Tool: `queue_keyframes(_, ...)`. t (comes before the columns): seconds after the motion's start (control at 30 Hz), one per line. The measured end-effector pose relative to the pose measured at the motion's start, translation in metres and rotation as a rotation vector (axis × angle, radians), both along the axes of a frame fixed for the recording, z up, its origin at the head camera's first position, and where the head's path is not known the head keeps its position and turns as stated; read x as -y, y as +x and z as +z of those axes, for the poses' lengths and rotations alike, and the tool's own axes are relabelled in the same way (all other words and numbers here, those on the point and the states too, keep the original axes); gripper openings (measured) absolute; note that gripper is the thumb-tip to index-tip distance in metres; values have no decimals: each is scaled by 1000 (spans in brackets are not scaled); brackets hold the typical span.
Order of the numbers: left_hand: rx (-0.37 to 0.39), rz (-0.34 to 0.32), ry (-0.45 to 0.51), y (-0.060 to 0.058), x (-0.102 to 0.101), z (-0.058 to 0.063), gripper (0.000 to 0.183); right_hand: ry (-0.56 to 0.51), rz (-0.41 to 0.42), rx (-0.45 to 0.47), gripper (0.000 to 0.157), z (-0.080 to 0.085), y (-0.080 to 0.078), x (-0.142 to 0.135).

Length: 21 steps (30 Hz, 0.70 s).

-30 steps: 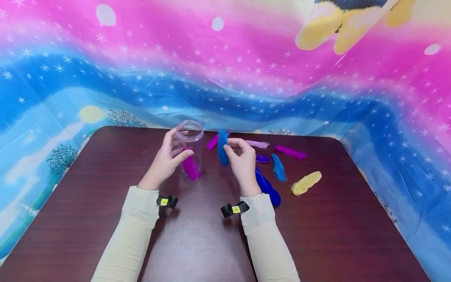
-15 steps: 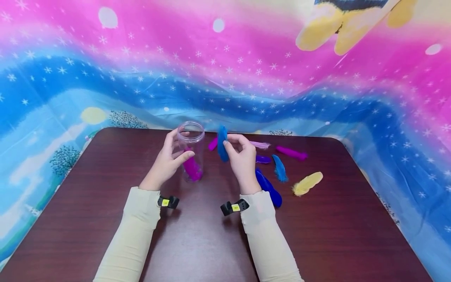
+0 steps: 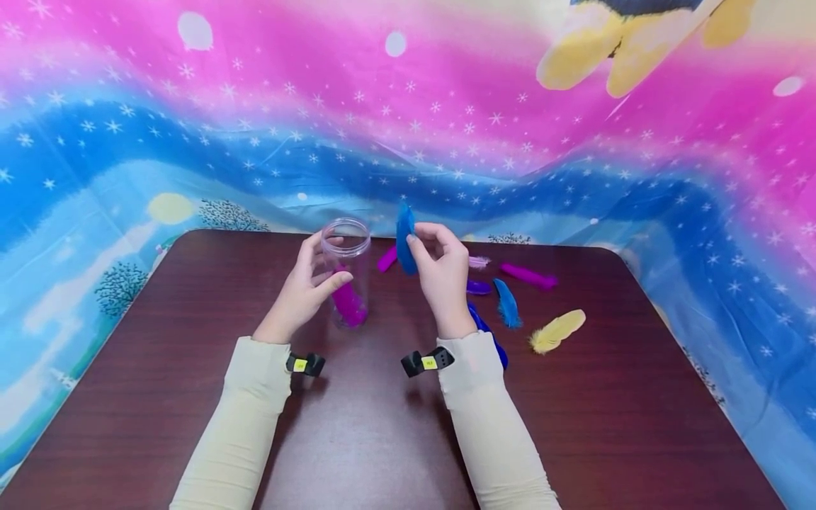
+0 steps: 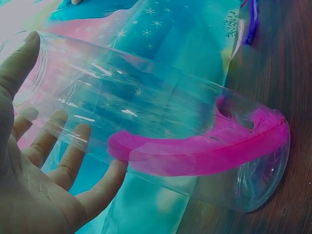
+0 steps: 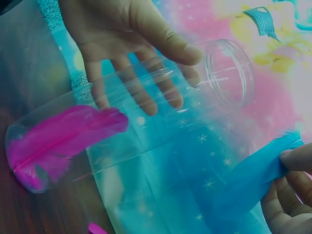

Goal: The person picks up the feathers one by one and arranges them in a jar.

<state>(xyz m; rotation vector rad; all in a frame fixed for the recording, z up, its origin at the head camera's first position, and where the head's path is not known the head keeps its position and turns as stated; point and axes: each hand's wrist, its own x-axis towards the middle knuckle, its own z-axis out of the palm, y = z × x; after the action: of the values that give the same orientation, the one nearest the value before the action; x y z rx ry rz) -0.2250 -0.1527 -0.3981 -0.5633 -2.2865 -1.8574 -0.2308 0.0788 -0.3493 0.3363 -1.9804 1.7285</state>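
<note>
A: Surroundings first?
B: Loose feathers on the dark bench (image 3: 605, 411), right of frame centre. Yellow feather (image 3: 557, 331) furthest right; small blue feather (image 3: 506, 303) left of it; long magenta feather (image 3: 528, 276) above those two. Purple feather (image 3: 478, 287) and pale pink feather (image 3: 478, 262) nearer the middle. Printed cloth (image 3: 319, 156) fills the upper frame.

A: Anything blocked?
B: Right hand (image 3: 443, 273) covers one end of the pale pink one. Right sleeve (image 3: 484, 425) overlaps dark blue feathers (image 3: 482, 320); count unclear. A short magenta piece (image 3: 387, 259) lies partly behind the held blue feather (image 3: 404, 244). Between that feather and the clear jar (image 3: 357, 273), an open gap.

A: Fingers?
B: Right: thumb and forefinger pinch the blue feather by its right edge, about mid-length. Left hand (image 3: 306, 283) grips the jar, thumb on the near side, other fingers spread behind the wall.

A: Where is the feather, and how does it point?
B: Just above frame centre, raised, right of the jar's mouth. Long axis near vertical, wispy end up. In the right wrist view it slants from lower left to upper right.

A: The jar?
B: Left of centre, upright, mouth up. Cannot tell whether its base touches the bench. Inside, a magenta feather (image 3: 349, 304) leans, upper end to the left, fluffy end at the bottom.
</note>
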Motion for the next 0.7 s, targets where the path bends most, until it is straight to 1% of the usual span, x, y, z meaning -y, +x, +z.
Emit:
queue_keyframes(0.2, -4, 5, -6, 0, -1, 0, 77, -2, 13, -46, 19, 9, -2, 2)
queue_keyframes(0.43, -7, 3, -6, -2, 0, -1, 78, 4, 21, -116, 19, 18, -3, 6)
queue_keyframes(0.7, 10, 5, -2, 0, 0, 0, 79, -6, 48, -166, 19, 27, -4, 12)
